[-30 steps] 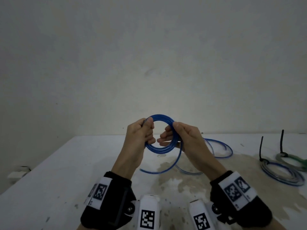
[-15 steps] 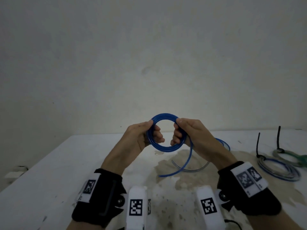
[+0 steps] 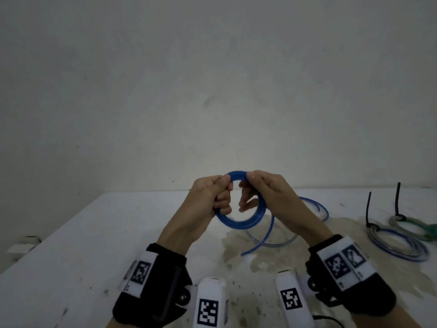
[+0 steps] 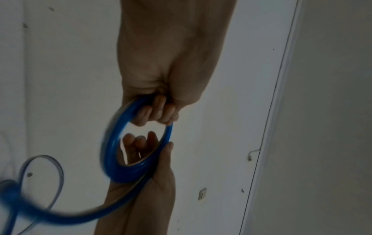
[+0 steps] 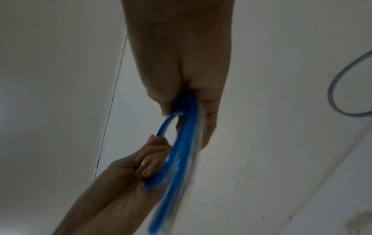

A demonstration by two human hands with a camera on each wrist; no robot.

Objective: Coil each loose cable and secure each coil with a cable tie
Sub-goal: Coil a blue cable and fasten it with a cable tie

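Observation:
A blue cable coil [image 3: 238,222] of several loops is held in the air above the white table [image 3: 94,233]. My left hand [image 3: 214,197] grips the coil's left side, fingers curled through the ring [image 4: 155,111]. My right hand [image 3: 262,192] pinches the top and right side of the coil [image 5: 186,124]. A loose tail of the blue cable [image 3: 264,237] hangs from the coil down to the table, where more slack [image 3: 316,204] lies behind my right hand.
At the right of the table lie two tied coils: a blue-grey one [image 3: 397,245] and a green-grey one [image 3: 411,226], each with a black cable tie [image 3: 369,209] sticking up. A brown stain [image 3: 248,254] marks the table's middle. A plain wall stands behind.
Both hands have risen slightly and turned the coil. My right hand has slid from the coil's right side up to its top, laying on more cable, and the tail has shortened.

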